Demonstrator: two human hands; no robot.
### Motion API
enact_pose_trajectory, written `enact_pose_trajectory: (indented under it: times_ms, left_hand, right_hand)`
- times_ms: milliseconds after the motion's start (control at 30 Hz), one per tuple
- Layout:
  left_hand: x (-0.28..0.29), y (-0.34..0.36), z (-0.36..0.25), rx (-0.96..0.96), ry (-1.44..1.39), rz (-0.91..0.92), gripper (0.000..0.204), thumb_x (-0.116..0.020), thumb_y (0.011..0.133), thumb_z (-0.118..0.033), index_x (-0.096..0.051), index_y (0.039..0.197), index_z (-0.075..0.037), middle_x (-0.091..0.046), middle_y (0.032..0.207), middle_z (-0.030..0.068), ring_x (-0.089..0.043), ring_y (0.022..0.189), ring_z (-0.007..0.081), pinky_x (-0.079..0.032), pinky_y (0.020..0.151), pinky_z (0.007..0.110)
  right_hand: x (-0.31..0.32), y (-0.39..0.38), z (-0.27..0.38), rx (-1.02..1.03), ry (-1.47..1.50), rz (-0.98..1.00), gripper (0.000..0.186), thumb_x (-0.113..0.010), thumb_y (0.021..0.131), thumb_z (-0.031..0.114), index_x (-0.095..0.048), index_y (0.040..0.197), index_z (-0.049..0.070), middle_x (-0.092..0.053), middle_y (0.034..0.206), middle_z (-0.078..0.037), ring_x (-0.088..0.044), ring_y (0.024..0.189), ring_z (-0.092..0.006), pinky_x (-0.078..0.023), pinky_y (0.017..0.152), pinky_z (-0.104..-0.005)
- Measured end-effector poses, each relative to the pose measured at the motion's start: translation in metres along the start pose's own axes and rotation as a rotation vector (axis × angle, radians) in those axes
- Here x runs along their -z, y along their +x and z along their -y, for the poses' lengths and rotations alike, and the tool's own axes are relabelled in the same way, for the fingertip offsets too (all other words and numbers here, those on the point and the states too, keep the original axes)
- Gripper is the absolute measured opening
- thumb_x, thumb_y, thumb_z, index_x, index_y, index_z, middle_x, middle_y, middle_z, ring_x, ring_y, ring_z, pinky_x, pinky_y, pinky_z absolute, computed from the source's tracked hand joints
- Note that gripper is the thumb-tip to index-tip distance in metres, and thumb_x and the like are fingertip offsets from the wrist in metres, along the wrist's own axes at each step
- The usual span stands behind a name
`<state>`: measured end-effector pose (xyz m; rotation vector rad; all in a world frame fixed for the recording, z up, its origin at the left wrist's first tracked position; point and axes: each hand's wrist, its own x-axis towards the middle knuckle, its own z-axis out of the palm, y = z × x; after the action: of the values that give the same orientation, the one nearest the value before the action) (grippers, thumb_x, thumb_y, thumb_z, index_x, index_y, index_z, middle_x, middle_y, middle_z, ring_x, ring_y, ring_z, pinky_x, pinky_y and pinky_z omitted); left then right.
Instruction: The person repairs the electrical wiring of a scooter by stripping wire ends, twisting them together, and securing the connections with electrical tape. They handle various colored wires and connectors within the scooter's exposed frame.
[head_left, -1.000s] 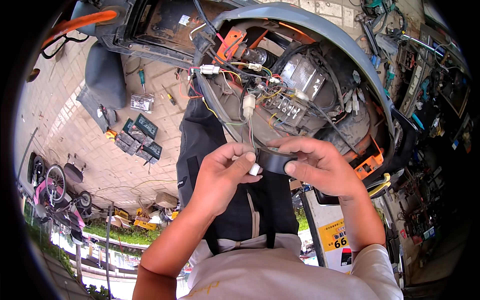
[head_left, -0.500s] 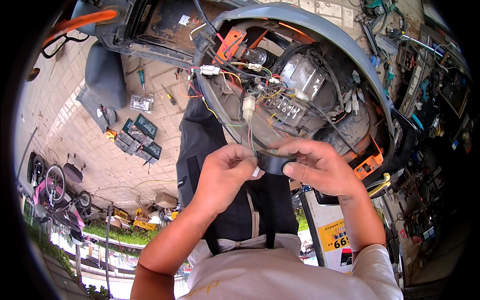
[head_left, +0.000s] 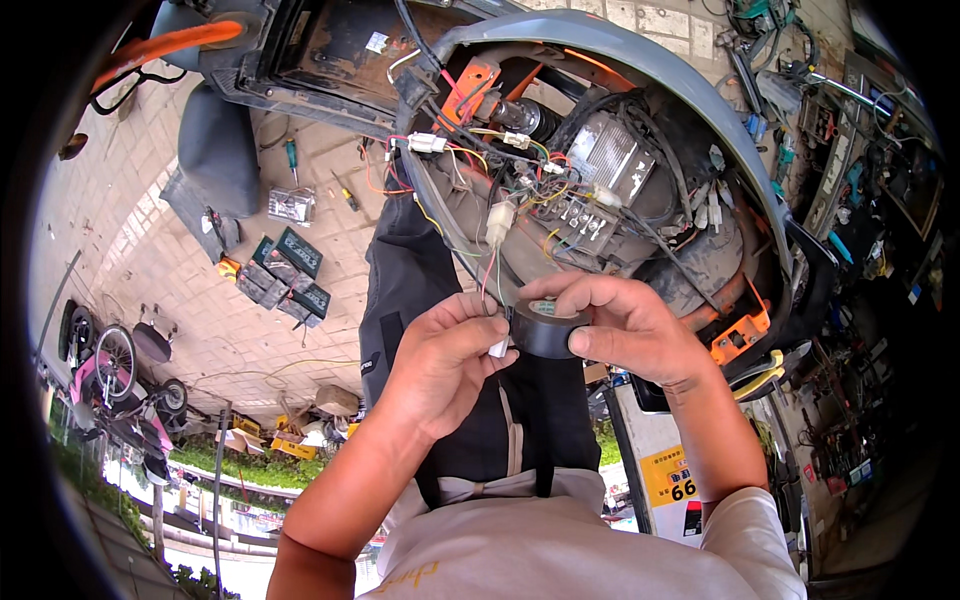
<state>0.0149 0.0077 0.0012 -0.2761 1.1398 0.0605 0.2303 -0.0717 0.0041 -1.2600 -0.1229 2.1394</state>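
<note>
Thin wires hang from a cream plug on the opened electric scooter. Their lower ends are pinched in my left hand, where a small white piece sticks out below the fingertips. My right hand grips a roll of black electrical tape, thumb on its outer side and fingers over the top. The roll sits right beside the left fingertips; whether a strip of tape runs onto the wires is hidden there.
Ahead, the scooter's grey body surrounds a finned metal controller, a terminal block and tangled wiring. On the paving at left lie batteries, a screwdriver and a dark seat. Tools clutter the right side.
The tape roll has tipped, so more of its core and side shows. My left fingers have shifted on the wires, and the white piece has swung lower. The whole view has shifted slightly.
</note>
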Motion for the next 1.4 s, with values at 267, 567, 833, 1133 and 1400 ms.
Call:
enact_pose_trajectory:
  times_ms: [267, 567, 833, 1133, 1400]
  left_hand:
    - [-0.002, 0.012, -0.017, 0.302, 0.123, 0.12, 0.011, -0.065, 0.09, -0.011, -0.062, 0.097, -0.003, -0.065, 0.087, 0.0057, -0.066, 0.078, 0.0169, -0.055, 0.075, 0.033]
    - [-0.007, 0.017, -0.013, 0.342, 0.357, 0.154, 0.019, -0.061, 0.093, -0.015, -0.061, 0.106, -0.001, -0.066, 0.094, 0.0055, -0.066, 0.087, 0.0178, -0.055, 0.079, 0.036]
    - [-0.006, 0.019, -0.018, 0.43, 0.267, 0.167, 0.014, -0.063, 0.092, -0.012, -0.063, 0.101, -0.001, -0.065, 0.091, 0.0052, -0.066, 0.085, 0.0182, -0.055, 0.081, 0.038]
    - [-0.008, 0.025, -0.018, 0.493, 0.343, 0.15, 0.015, -0.067, 0.089, -0.012, -0.064, 0.099, -0.001, -0.066, 0.091, 0.0063, -0.067, 0.086, 0.0192, -0.056, 0.079, 0.038]
    - [-0.012, 0.016, -0.013, 0.428, 0.339, 0.128, 0.014, -0.067, 0.09, -0.013, -0.064, 0.099, -0.002, -0.064, 0.095, 0.0063, -0.066, 0.092, 0.0195, -0.057, 0.083, 0.038]
  right_hand:
    - [0.006, -0.009, 0.005, 0.064, -0.053, -0.022, 0.019, -0.068, 0.086, 0.006, -0.06, 0.103, 0.0, -0.053, 0.131, -0.013, -0.054, 0.1, -0.0107, -0.046, 0.082, -0.0281]
    - [0.003, -0.023, 0.011, 0.13, -0.427, -0.1, 0.02, -0.074, 0.081, 0.013, -0.058, 0.082, 0.002, -0.062, 0.117, -0.015, -0.056, 0.097, -0.0155, -0.044, 0.079, -0.0302]
    - [0.005, -0.039, 0.01, 0.1, -0.314, -0.134, 0.02, -0.075, 0.08, 0.013, -0.058, 0.081, 0.002, -0.064, 0.113, -0.015, -0.056, 0.093, -0.0153, -0.043, 0.078, -0.0307]
    - [0.008, -0.045, 0.007, -0.023, -0.102, -0.147, 0.02, -0.073, 0.084, 0.014, -0.057, 0.084, 0.002, -0.062, 0.116, -0.014, -0.049, 0.084, -0.0078, -0.043, 0.074, -0.0261]
    - [0.008, -0.043, 0.002, -0.044, -0.008, -0.117, 0.02, -0.071, 0.086, 0.014, -0.056, 0.084, 0.001, -0.061, 0.117, -0.013, -0.047, 0.08, -0.006, -0.041, 0.068, -0.0246]
